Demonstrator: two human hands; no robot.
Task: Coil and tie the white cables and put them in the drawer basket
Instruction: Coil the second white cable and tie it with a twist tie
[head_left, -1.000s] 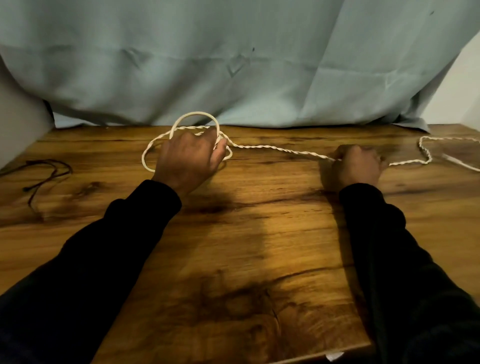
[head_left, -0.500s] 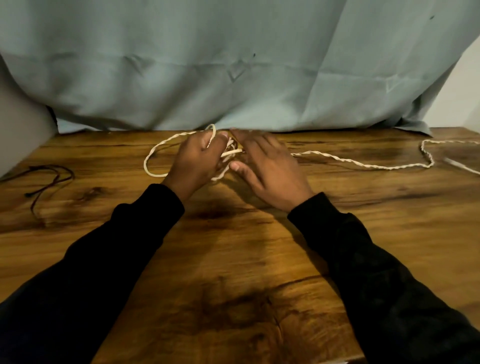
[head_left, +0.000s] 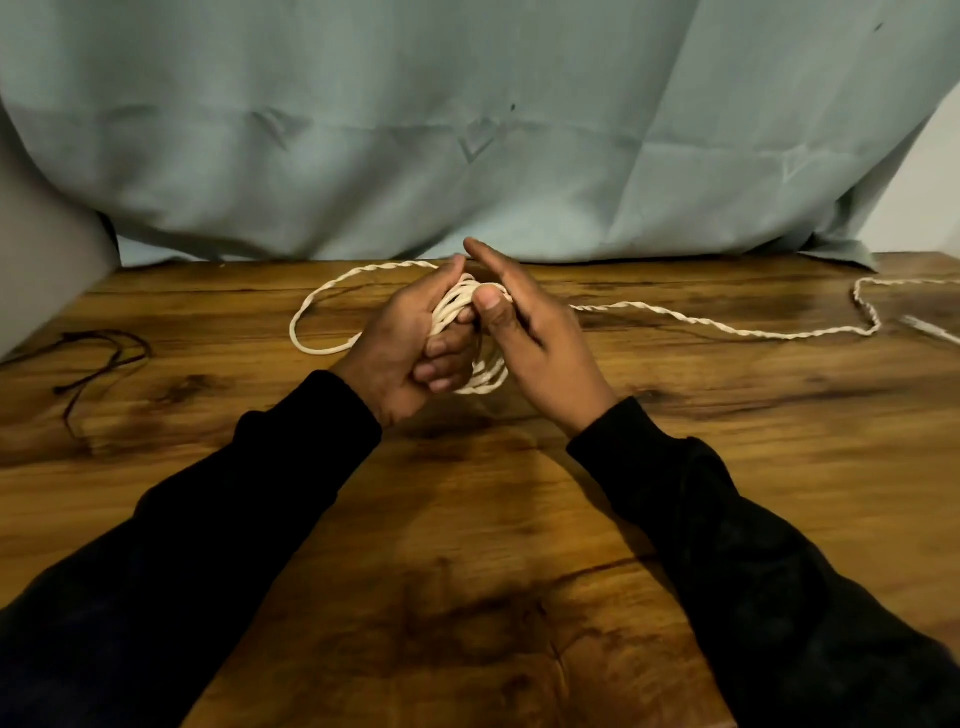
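A white twisted cable lies across the far part of the wooden table. My left hand grips a small bunch of its coils, fingers curled round them, and one wide loop trails out to the left on the table. My right hand is beside the coils with fingers nearly straight, its thumb pressing the cable against them. From there the cable runs right to a kink near the table's right edge. No drawer basket is in view.
A thin dark cord lies at the table's left side. A pale blue cloth hangs behind the table's far edge. Another white cable end shows at the far right.
My right hand left the cable far on the right and came to the left hand. Both hands lifted slightly toward me, and the coils gathered into a tighter bunch in my left hand.
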